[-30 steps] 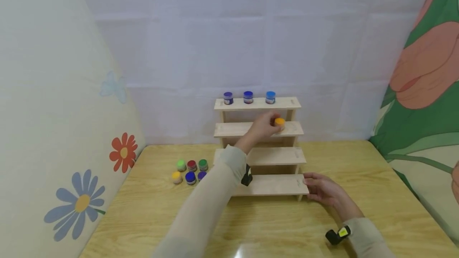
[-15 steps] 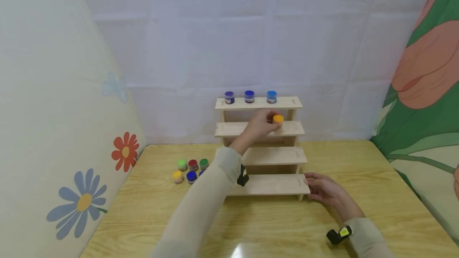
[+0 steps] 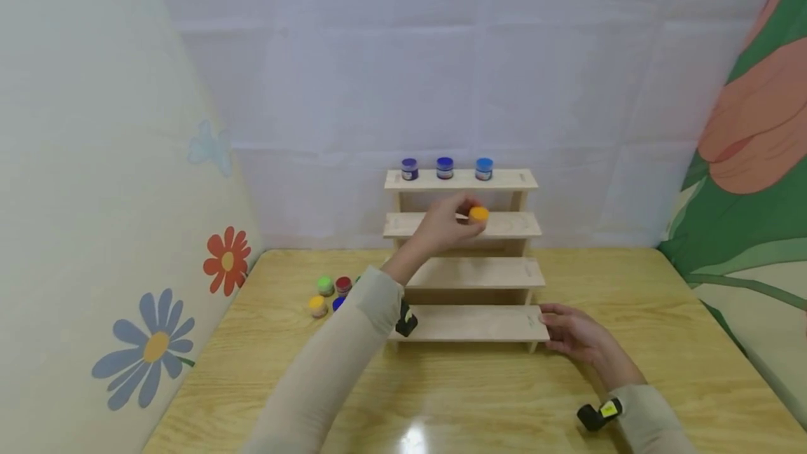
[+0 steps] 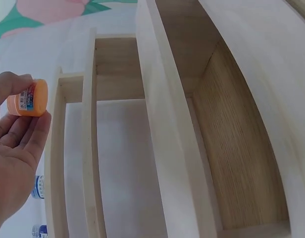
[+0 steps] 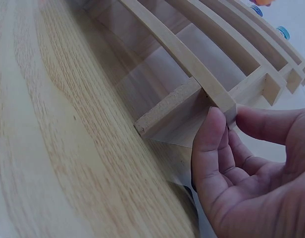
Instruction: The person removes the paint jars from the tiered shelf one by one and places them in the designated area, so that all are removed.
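My left hand pinches a small paint jar with an orange lid between thumb and fingers. In the head view the jar overlaps the second shelf from the top of a pale wooden step rack. The left wrist view has the orange jar tilted and apart from the wood. My right hand grips the right end of the lowest shelf, thumb and fingertips against its corner. On the top shelf stand a purple jar, a dark blue jar and a light blue jar.
Left of the rack, several jars stand on the wooden table, among them a lime one, a red one and a yellow one. My left sleeve covers part of that group. A white cloth hangs behind.
My left hand has shifted left along the second shelf with the orange jar, and its forearm now hides more of the table jars. The right hand keeps its hold on the rack.
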A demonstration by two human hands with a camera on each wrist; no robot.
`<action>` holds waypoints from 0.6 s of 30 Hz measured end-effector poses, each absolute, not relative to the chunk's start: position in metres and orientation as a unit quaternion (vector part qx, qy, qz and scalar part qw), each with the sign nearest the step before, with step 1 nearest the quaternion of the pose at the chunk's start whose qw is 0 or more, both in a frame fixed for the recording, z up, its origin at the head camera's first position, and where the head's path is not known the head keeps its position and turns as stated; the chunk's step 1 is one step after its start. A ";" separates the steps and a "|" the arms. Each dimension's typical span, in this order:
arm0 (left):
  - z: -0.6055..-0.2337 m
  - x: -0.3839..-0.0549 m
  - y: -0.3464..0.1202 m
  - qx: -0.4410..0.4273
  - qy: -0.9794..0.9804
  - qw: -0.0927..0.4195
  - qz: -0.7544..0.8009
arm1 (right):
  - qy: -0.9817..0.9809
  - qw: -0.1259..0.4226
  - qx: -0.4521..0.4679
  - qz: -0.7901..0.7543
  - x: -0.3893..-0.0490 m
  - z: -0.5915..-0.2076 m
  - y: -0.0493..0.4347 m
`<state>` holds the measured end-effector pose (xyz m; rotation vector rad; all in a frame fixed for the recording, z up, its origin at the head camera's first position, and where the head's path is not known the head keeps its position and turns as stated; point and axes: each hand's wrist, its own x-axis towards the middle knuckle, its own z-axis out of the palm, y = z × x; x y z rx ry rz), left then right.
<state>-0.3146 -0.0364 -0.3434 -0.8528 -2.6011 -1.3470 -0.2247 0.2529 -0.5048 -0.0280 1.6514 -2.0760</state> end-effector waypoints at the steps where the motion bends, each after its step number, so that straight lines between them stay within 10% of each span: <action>1: -0.343 -0.313 -0.039 -0.280 -0.851 0.044 -0.442 | 0.604 0.242 -0.011 -0.759 -0.225 -0.504 0.253; 18: -0.358 -0.284 -0.090 -0.258 -0.844 0.056 -0.467 | 0.609 0.240 -0.011 -0.756 -0.224 -0.505 0.253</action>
